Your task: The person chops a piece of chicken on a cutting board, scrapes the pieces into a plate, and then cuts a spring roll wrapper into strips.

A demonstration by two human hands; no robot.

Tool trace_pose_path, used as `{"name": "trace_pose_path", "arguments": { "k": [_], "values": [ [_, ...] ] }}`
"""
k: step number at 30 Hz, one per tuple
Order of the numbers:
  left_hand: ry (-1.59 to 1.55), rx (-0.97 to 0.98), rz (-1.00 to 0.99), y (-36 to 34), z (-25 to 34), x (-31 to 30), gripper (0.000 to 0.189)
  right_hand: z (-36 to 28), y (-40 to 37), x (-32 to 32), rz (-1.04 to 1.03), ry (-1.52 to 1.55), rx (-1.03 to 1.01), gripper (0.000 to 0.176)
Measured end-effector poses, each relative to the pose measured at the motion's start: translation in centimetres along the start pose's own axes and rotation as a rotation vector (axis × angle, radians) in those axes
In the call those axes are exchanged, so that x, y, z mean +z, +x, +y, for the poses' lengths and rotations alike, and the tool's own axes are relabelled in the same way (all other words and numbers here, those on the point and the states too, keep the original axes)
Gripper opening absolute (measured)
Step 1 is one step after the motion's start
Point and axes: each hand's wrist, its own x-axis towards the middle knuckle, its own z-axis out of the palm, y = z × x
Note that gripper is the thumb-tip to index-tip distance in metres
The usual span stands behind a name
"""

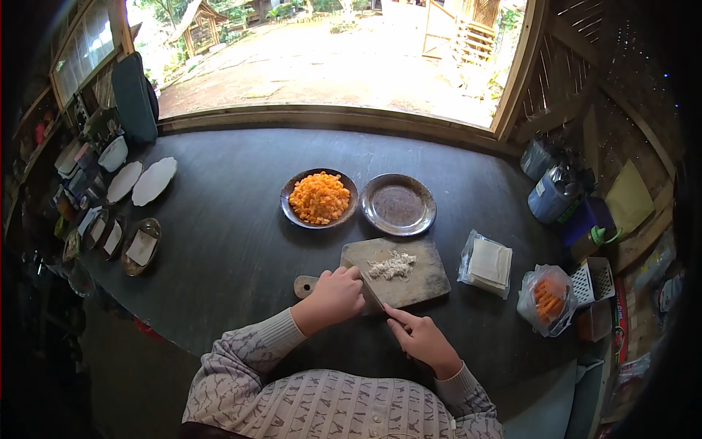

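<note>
A knife [371, 298] lies slantwise over the left part of a worn wooden cutting board [424, 289]. My left hand [336, 298] is closed against the blade's upper left side. At the blade's near end is my right hand [425, 340], its index finger stretched along the knife and the other fingers curled. The knife's handle is hidden. A small heap of pale shredded food [393, 266] rests on the board, right of the blade. Past the board stand a dark bowl [287, 208] heaped with diced orange pieces [319, 198] and a bare brown plate [398, 205].
To the right lie a pack of square white wrappers [490, 263] and a plastic bag of orange sticks [548, 298]. White plates [155, 181] and small brown dishes [151, 257] are at the left. A utensil container [550, 196] stands far right, below the window frame [329, 115].
</note>
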Motion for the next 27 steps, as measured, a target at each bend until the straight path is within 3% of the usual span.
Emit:
{"name": "trace_pose_path", "arguments": {
  "k": [7, 13, 27],
  "values": [
    [-0.019, 0.014, 0.011, -0.1, 0.2, 0.0, 0.025, 1.1, 1.1, 1.2, 0.125, -0.195, -0.085, 0.032],
    [0.003, 0.019, -0.025, 0.0, -0.1, -0.2, 0.026, -0.4, 0.8, 0.5, 0.042, -0.001, -0.01, 0.034],
    [-0.015, 0.018, -0.037, 0.0, -0.3, -0.3, 0.028, 0.2, 0.1, 0.4, 0.024, 0.024, 0.002, 0.037]
  ]
}}
